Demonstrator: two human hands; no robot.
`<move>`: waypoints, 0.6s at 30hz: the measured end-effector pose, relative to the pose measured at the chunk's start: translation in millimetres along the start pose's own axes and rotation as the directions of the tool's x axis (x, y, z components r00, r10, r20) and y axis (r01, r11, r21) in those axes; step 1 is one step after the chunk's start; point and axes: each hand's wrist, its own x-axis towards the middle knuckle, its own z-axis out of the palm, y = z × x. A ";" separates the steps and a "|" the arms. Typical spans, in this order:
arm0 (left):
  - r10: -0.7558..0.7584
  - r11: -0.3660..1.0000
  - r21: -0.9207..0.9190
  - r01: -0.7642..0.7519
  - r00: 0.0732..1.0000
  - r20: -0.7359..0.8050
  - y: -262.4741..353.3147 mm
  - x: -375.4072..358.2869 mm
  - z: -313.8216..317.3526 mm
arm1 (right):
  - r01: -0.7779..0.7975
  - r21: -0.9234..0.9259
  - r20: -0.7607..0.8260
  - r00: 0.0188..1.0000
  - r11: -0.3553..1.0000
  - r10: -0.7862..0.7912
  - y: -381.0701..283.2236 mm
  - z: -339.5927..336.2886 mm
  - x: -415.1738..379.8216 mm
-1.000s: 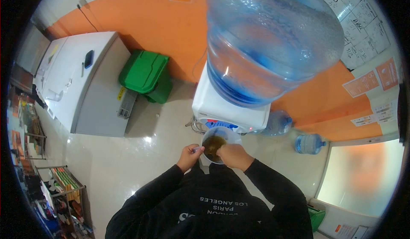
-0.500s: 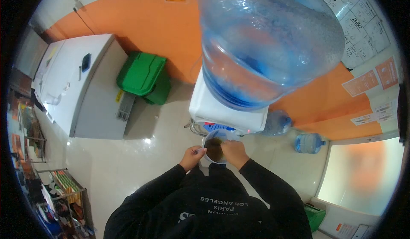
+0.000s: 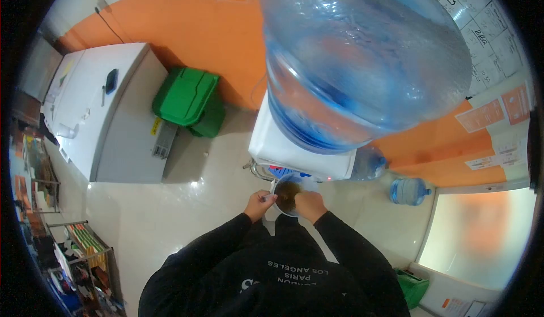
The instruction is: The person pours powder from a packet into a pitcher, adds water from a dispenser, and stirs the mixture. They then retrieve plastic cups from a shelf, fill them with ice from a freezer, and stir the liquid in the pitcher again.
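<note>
A big bottle (image 3: 362, 67) sits on the water machine (image 3: 309, 159). In front is a cup (image 3: 305, 183), between the left hand (image 3: 258, 206) and right hand (image 3: 311, 206). Left of the machine is a bin (image 3: 186, 97), then a freezer (image 3: 122, 116) with a phone (image 3: 111, 80) on top.

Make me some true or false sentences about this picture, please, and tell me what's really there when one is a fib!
1. The left hand and right hand are both at the plastic container. True.
2. The stuff in the container is bright pink. False: the contents look brownish.
3. A green bin stands beside the white chest freezer. True.
4. Nothing sits on the water dispenser. False: a large water bottle is on it.
5. The person's sleeves are black. True.
</note>
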 end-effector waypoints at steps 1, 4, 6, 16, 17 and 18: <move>-0.028 0.999 -0.029 0.028 1.000 0.003 3.7 -0.6 1.8 | 0.023 0.070 0.016 1.000 0.997 -0.025 -0.3 -0.7 1.9; -0.025 1.000 -0.014 0.024 0.999 -0.024 1.2 -1.3 8.8 | 0.061 0.097 -0.275 0.961 0.993 -0.032 4.4 20.5 12.8; -0.024 0.999 0.033 0.025 0.999 -0.039 -8.1 1.5 8.1 | 0.038 0.037 -0.336 0.942 0.999 -0.023 6.8 25.4 12.9; 0.041 0.997 0.076 -0.033 0.993 -0.112 -17.3 19.7 7.3 | -0.118 0.260 -0.085 0.986 0.958 0.144 11.1 21.3 0.6; 0.024 0.998 0.058 -0.018 0.995 -0.102 -16.6 20.5 7.2 | -0.199 0.207 -0.095 0.970 0.958 0.222 8.8 14.2 -3.2; 0.006 0.999 0.038 -0.002 0.996 -0.092 -16.3 20.9 7.0 | -0.225 0.185 -0.119 0.961 0.957 0.249 8.6 10.8 -6.3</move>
